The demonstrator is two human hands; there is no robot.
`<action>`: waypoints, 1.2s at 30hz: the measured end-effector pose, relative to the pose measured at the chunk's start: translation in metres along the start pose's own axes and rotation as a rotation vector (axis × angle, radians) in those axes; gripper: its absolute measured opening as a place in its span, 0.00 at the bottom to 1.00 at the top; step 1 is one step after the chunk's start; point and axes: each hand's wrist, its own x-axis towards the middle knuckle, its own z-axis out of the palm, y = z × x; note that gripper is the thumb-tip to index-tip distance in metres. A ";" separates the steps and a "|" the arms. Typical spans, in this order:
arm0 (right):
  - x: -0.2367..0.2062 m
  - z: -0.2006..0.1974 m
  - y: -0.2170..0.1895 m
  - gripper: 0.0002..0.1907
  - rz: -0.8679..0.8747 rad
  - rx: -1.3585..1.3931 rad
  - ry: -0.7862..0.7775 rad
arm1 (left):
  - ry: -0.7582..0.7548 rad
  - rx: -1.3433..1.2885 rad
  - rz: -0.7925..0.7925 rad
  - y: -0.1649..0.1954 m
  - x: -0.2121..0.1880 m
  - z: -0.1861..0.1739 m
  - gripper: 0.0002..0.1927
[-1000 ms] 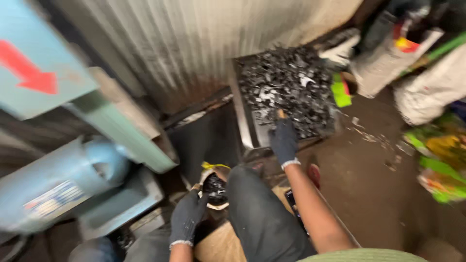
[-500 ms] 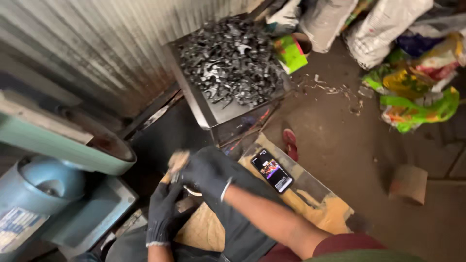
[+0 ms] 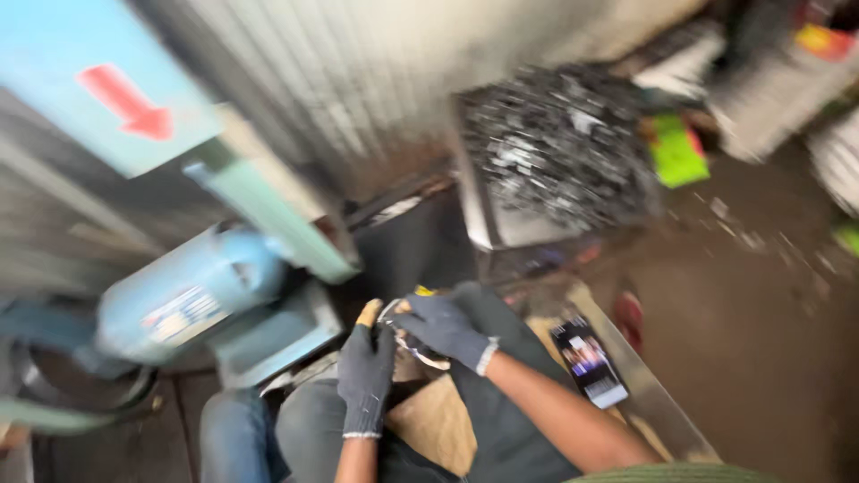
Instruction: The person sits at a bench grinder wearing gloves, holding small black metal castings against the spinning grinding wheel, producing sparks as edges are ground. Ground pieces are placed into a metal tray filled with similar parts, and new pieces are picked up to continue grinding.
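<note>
Low in the centre of the frame, over the lap, two dark-gloved hands meet around a small pale part (image 3: 413, 344) that motion blur leaves hard to identify. From below, the left hand (image 3: 367, 371) rises with its fingers curled against the piece, one worn fingertip showing tan. Reaching in from the lower right, the right hand (image 3: 443, 326) closes over the same piece from above, so both hands grasp it together. Beneath them lies a brown sheet of cardboard (image 3: 434, 420) across the knees. Just right of the forearm, a phone (image 3: 589, 360) with a lit screen rests on a flat metal ledge (image 3: 653, 407). At left stands a pale blue motor (image 3: 183, 295) under a green machine frame (image 3: 268, 210). Upper right of centre, a metal tray (image 3: 474, 219) holds a heap of dark metal scraps (image 3: 559, 143), backed by a corrugated wall (image 3: 358, 80).
</note>
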 end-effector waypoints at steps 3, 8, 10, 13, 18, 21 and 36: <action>0.025 0.000 -0.009 0.15 0.093 -0.030 -0.070 | 0.121 -0.030 0.078 -0.018 0.010 -0.025 0.25; 0.065 0.055 0.016 0.14 0.193 0.218 0.065 | 0.119 0.447 0.498 -0.057 0.055 -0.005 0.14; 0.086 0.076 0.042 0.15 0.188 0.272 0.046 | 0.107 0.269 -0.028 -0.071 0.068 0.008 0.18; 0.106 0.090 0.081 0.15 -0.208 -0.034 0.055 | 0.175 -0.064 -0.421 -0.088 0.068 0.020 0.24; 0.125 0.076 0.090 0.16 -0.620 -0.396 0.047 | 0.315 -0.197 -0.352 -0.081 0.084 0.032 0.23; 0.123 0.050 0.060 0.15 0.385 0.088 -0.088 | 0.270 -0.271 -0.424 -0.053 0.100 0.039 0.23; 0.094 0.062 0.025 0.14 -0.099 0.275 0.092 | 0.322 -0.371 -0.242 -0.038 0.071 0.009 0.20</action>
